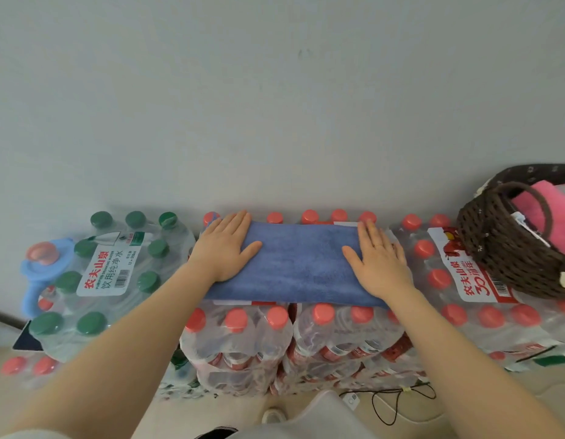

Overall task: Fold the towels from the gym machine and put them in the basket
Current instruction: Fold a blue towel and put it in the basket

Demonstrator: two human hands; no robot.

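A blue towel [298, 263], folded into a long strip, lies flat on top of shrink-wrapped packs of red-capped water bottles [325, 315]. My left hand [225, 247] presses flat on its left end with straight fingers. My right hand [377, 258] lies flat on its right end the same way. A dark brown woven basket [509, 248] with a handle sits on the bottle packs at the far right, tilted, with a pink towel [556, 210] inside it.
A pack of green-capped bottles [110, 267] stands at the left, with a blue-handled jug [42, 264] beside it. A plain grey wall rises right behind the packs. A black cable [392, 403] lies on the floor below, near my shoe [273, 415].
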